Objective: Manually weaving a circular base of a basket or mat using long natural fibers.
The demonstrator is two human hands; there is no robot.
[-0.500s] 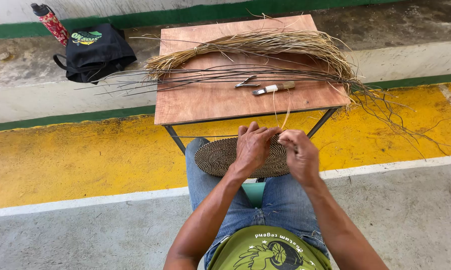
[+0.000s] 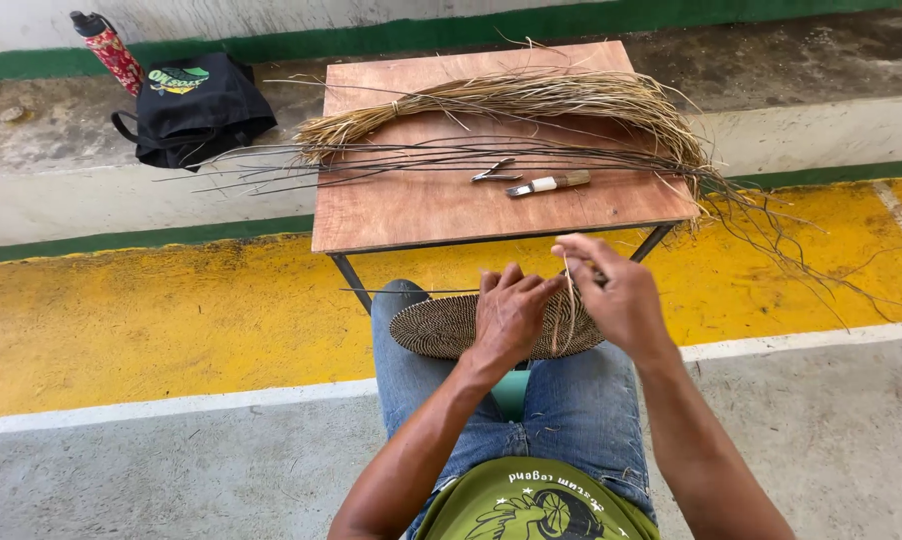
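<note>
A round woven disc (image 2: 441, 326) rests on the person's knees, its flat face up. The left hand (image 2: 509, 312) lies pressed on its top, fingers together. The right hand (image 2: 621, 295), just beside, pinches a pale strand (image 2: 568, 300) that runs down to the disc's rim. Beyond both hands, the surface (image 2: 411, 215) carries straw (image 2: 531, 100), pliers (image 2: 496, 174) and a knife (image 2: 549, 184).

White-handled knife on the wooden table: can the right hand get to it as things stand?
Probably yes. The white-handled knife lies near the front edge of the wooden table, with bare board in front of it. But the right hand is pinching a pale straw strand over the round woven mat.
</note>
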